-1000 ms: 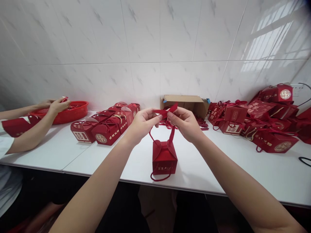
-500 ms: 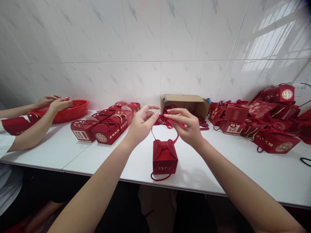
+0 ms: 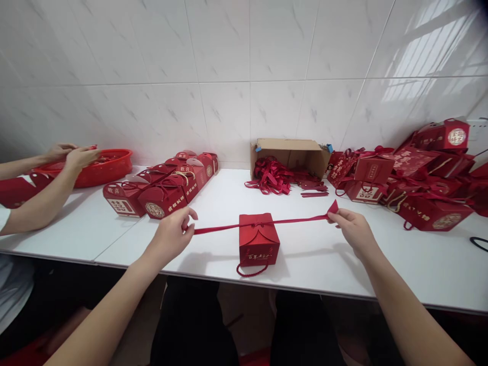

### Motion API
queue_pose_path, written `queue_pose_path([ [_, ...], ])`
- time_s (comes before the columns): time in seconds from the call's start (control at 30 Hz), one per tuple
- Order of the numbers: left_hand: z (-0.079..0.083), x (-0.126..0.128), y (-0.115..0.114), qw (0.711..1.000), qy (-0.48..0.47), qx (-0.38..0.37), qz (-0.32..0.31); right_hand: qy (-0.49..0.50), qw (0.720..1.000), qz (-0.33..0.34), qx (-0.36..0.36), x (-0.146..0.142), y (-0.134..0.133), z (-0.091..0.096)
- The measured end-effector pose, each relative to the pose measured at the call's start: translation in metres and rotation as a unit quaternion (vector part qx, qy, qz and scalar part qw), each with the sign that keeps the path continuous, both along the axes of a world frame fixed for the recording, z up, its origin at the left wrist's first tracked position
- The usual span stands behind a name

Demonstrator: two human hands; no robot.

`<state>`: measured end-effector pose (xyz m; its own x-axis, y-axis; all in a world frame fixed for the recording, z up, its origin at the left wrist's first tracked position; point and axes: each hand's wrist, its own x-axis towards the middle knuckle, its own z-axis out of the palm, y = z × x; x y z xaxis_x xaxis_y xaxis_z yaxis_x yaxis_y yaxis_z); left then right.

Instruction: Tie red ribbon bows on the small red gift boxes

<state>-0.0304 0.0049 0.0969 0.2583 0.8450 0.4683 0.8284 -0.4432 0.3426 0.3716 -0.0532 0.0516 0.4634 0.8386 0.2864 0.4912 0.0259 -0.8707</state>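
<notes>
at the far left, the two hands (image 3: 74,155) of a co-worker are over a red basin (image 3: 109,174); what they hold is hard to make out, and the arms are cut off. next comes a group of red boxes (image 3: 163,199). the left hand (image 3: 172,238) pinches one end of a red ribbon (image 3: 219,230), its fingers hiding this end. the ribbon runs straight across the closed small red box (image 3: 258,249), near, in the middle of the white worktop (image 3: 324,269). far behind, a carton (image 3: 292,145) with loose ribbons (image 3: 272,175) is dark inside. the right hand (image 3: 353,229) pinches the other end. a pile of boxes (image 3: 415,173) is cut off at right, before a tiled wall (image 3: 278,46).
</notes>
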Motion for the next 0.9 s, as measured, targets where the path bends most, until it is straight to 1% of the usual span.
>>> queue_pose_path([
  [0.03, -0.007, -0.002, 0.001, 0.999, 0.008, -0.031, -0.008, -0.030, 0.999, -0.011, -0.030, 0.003, 0.000, -0.006],
  [0.07, -0.012, -0.001, 0.002, 0.999, 0.010, -0.046, -0.015, -0.054, 0.997, -0.026, -0.047, 0.003, 0.001, -0.011],
  [0.1, -0.015, 0.003, 0.002, 0.999, 0.005, -0.046, -0.020, -0.075, 0.995, -0.045, -0.048, 0.001, 0.003, -0.013],
  [0.13, -0.017, 0.009, 0.002, 0.999, -0.008, -0.034, -0.024, -0.089, 0.994, -0.060, -0.034, -0.004, 0.005, -0.013],
  [0.17, -0.016, 0.018, 0.001, 0.999, -0.027, -0.020, -0.030, -0.099, 0.993, -0.061, -0.011, -0.012, 0.007, -0.010],
  [0.2, -0.014, 0.027, -0.001, 0.998, -0.053, -0.012, -0.038, -0.106, 0.993, -0.043, 0.016, -0.020, 0.009, -0.006],
  [0.23, -0.010, 0.037, -0.003, 0.995, -0.081, -0.020, -0.054, -0.114, 0.993, -0.003, 0.042, -0.030, 0.011, -0.001],
  [0.3, -0.004, 0.057, -0.007, 0.983, -0.141, -0.075, -0.094, -0.116, 0.984, 0.116, 0.069, -0.050, 0.013, 0.011],
  [0.37, -0.001, 0.073, -0.010, 0.961, -0.189, -0.149, -0.137, -0.090, 0.973, 0.209, 0.040, -0.068, 0.014, 0.019],
  [0.4, -0.001, 0.079, -0.011, 0.949, -0.206, -0.180, -0.155, -0.072, 0.967, 0.242, 0.017, -0.076, 0.015, 0.021],
  [0.47, -0.003, 0.087, -0.011, 0.933, -0.226, -0.217, -0.176, -0.035, 0.959, 0.281, -0.025, -0.087, 0.017, 0.022],
  [0.57, -0.008, 0.091, -0.011, 0.929, -0.237, -0.226, -0.170, -0.007, 0.956, 0.288, -0.057, -0.096, 0.023, 0.015],
  [0.63, -0.010, 0.091, -0.011, 0.930, -0.240, -0.225, -0.162, 0.001, 0.957, 0.282, -0.066, -0.099, 0.025, 0.011],
  [0.7, -0.011, 0.089, -0.010, 0.927, -0.244, -0.242, -0.152, 0.010, 0.958, 0.278, -0.076, -0.099, 0.026, 0.009],
  [0.8, -0.012, 0.084, -0.008, 0.924, -0.230, -0.277, -0.131, 0.012, 0.953, 0.281, -0.113, -0.098, 0.024, 0.012],
  [0.9, -0.011, 0.080, -0.007, 0.933, -0.181, -0.286, -0.118, 0.018, 0.941, 0.309, -0.136, -0.095, 0.020, 0.020],
])
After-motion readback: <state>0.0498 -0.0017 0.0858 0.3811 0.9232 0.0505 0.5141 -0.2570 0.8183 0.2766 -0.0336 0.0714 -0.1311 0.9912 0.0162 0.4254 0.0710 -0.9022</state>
